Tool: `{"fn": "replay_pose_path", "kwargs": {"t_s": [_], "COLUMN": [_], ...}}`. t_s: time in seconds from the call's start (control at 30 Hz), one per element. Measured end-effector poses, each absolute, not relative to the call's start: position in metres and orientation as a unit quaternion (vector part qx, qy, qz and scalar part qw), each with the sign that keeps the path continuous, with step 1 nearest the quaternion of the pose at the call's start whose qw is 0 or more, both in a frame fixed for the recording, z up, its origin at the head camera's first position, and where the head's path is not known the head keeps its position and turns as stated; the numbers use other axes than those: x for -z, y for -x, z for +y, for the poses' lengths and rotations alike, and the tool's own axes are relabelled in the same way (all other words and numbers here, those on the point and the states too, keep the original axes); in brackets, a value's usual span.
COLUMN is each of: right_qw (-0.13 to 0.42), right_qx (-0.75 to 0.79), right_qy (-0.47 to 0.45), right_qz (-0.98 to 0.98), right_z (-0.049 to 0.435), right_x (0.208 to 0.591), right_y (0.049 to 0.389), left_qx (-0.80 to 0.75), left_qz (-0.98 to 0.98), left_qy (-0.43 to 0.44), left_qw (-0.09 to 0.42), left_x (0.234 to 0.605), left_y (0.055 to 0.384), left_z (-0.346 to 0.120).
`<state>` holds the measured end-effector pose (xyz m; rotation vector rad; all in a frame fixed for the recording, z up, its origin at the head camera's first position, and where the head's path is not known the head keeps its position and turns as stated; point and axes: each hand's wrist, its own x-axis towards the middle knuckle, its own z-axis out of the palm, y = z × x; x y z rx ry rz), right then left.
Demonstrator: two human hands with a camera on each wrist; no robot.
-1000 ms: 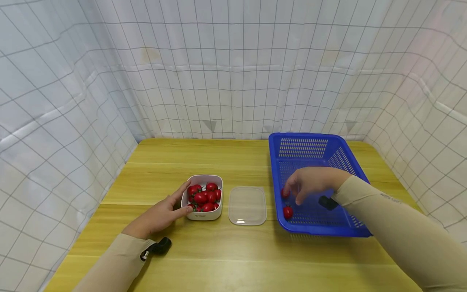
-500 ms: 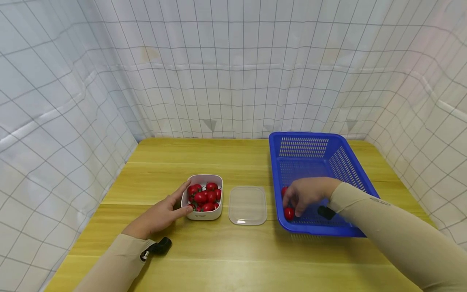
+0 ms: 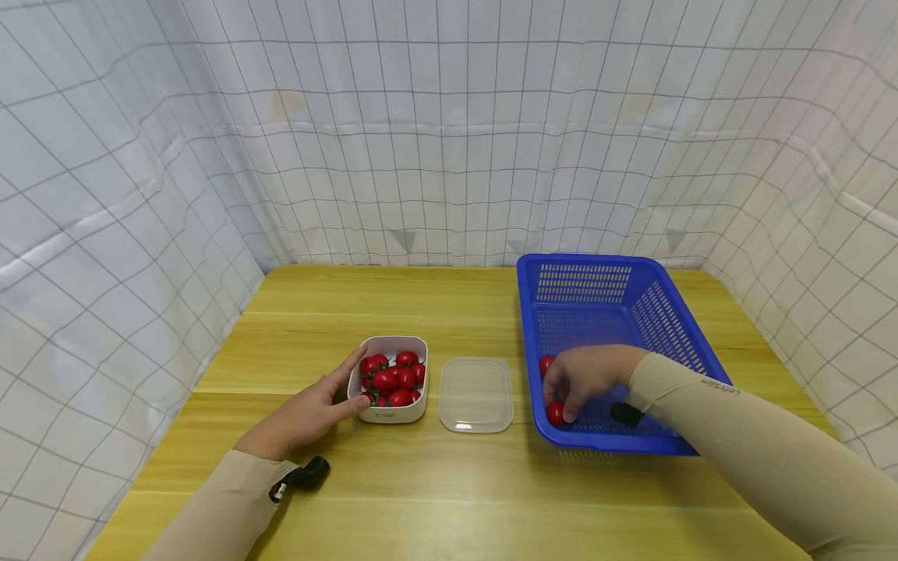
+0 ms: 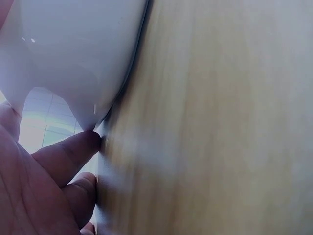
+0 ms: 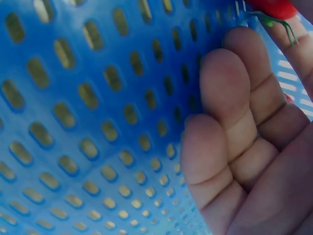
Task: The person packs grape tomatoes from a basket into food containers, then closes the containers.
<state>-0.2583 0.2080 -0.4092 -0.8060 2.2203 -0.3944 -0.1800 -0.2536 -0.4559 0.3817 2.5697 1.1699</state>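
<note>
My left hand (image 3: 309, 409) rests against the left side of a small white container (image 3: 393, 415), its thumb along the near side and its fingers fairly straight. In the left wrist view, a fingertip touches the container's wall (image 4: 78, 54) low down. Red cherry tomatoes (image 3: 385, 379) with green stems fill much of the container. My right hand (image 3: 589, 375) is inside the blue basket (image 3: 528, 327), pinching a cherry tomato (image 3: 555, 414) near the front left corner. In the right wrist view, that tomato (image 5: 274, 7) shows partly at the top right, with its green stem hanging down.
Another cherry tomato (image 3: 546, 364) lies by the basket's left wall, partly behind my right hand. A clear square lid (image 3: 476, 395) lies flat between container and basket. All stand on a wooden table (image 3: 449, 499), with a white gridded curtain (image 3: 449, 156) around its back and sides.
My right hand has moved down and toward the near left corner of the basket, and its fingers have closed on the nearer tomato. The left hand and container have stayed put.
</note>
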Motion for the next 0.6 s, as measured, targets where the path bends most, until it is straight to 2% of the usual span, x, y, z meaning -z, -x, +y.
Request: {"fn": "replay_pose_path", "kwargs": {"t_s": [0.6], "right_qw": [0.405], "right_qx": [0.174], "right_qy": [0.312], "right_qz": [0.841], "right_z": [0.2124], "right_x": [0.4119], "right_y": [0.2669], "left_qx": [-0.407], "left_qz": [0.893], "left_qy": [-0.132], "left_qw": [0.143], "left_x": [0.4587], "left_y": [0.1801], "left_z": [-0.2549]}}
